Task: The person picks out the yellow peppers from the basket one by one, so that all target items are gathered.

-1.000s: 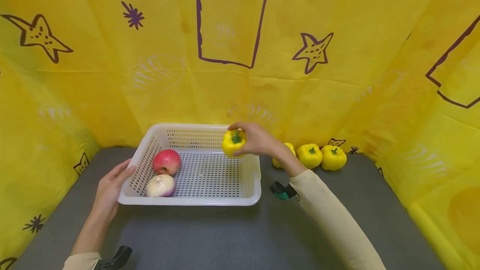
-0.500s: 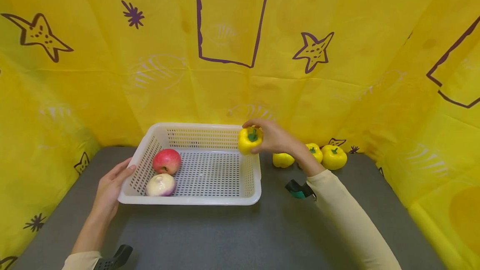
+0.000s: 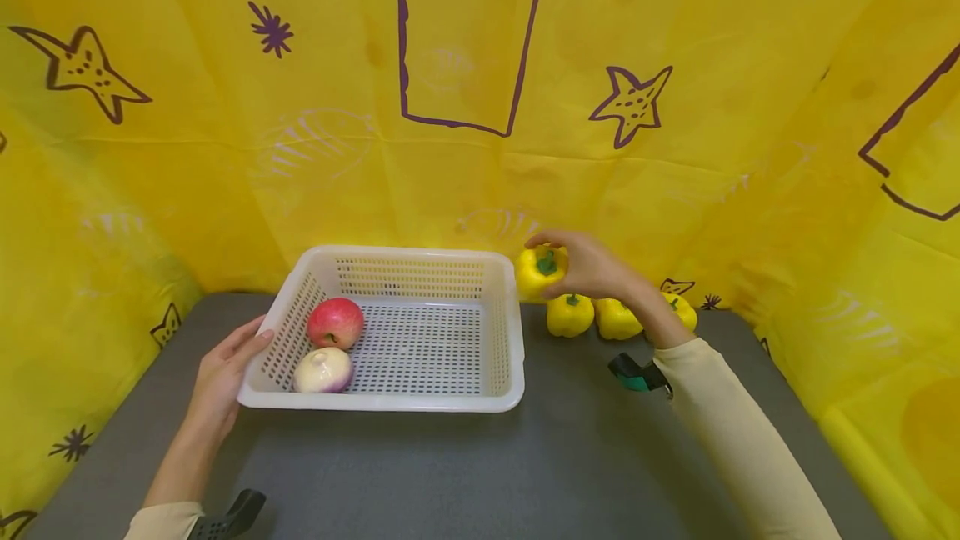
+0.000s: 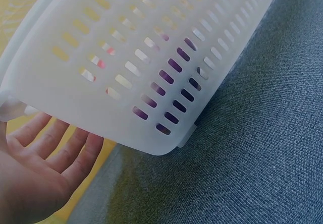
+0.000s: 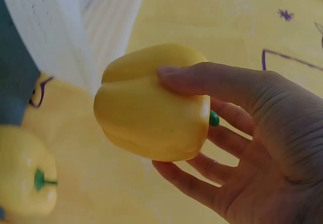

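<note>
My right hand (image 3: pixel 588 265) holds a yellow bell pepper (image 3: pixel 536 275) with a green stem, just outside the basket's right end. In the right wrist view, the thumb lies on one side of this bell pepper (image 5: pixel 151 108) and the fingertips on the other. At the left end of a white perforated plastic basket (image 3: pixel 382 402), my left hand (image 3: pixel 217 377) holds the rim with its thumb near the top edge; its fingers (image 4: pixel 75 156) go partly out of sight by the end wall. Inside the basket, a red apple (image 3: pixel 335 323) lies behind a white and purple turnip (image 3: pixel 323 371).
More yellow bell peppers stand in a row right of the basket: one (image 3: pixel 570 317) nearest it, a second (image 3: pixel 617 321), and a third (image 3: pixel 681 311) partly behind the right forearm. A yellow patterned cloth (image 3: pixel 465 173) rises behind the dark grey table (image 3: pixel 420 473).
My right hand has carried the yellow bell pepper rightward, from over the basket's right part to beyond its right end. The left hand and the basket stay in place.
</note>
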Demonstrator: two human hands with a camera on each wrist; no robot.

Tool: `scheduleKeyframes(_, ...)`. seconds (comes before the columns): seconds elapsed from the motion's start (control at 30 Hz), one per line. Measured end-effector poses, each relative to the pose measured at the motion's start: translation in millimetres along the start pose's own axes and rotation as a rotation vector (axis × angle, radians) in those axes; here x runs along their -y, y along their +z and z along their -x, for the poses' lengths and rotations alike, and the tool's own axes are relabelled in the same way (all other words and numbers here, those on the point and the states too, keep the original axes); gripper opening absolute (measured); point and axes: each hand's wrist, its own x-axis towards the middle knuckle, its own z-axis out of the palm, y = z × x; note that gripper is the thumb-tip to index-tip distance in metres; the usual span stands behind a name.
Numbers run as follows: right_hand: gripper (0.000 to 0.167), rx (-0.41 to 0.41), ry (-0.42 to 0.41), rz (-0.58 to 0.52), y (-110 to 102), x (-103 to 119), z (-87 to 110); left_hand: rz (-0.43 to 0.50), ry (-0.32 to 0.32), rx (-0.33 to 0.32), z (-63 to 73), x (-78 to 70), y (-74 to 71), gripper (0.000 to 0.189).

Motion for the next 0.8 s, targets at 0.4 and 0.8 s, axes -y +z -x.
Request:
scheduleKeyframes(0.4,0.067,-0.016,0.067,0.003,-30,-40,36.4,-0.009,-0.01,0.001,-1.6,0.2,3.9,0.062)
scheduleKeyframes(0.8,0.07,-0.024,0.142,-0.013,-56,-69,75.6,0.003,0.004,-0.012,1.0,-0.9,2.1,0.054)
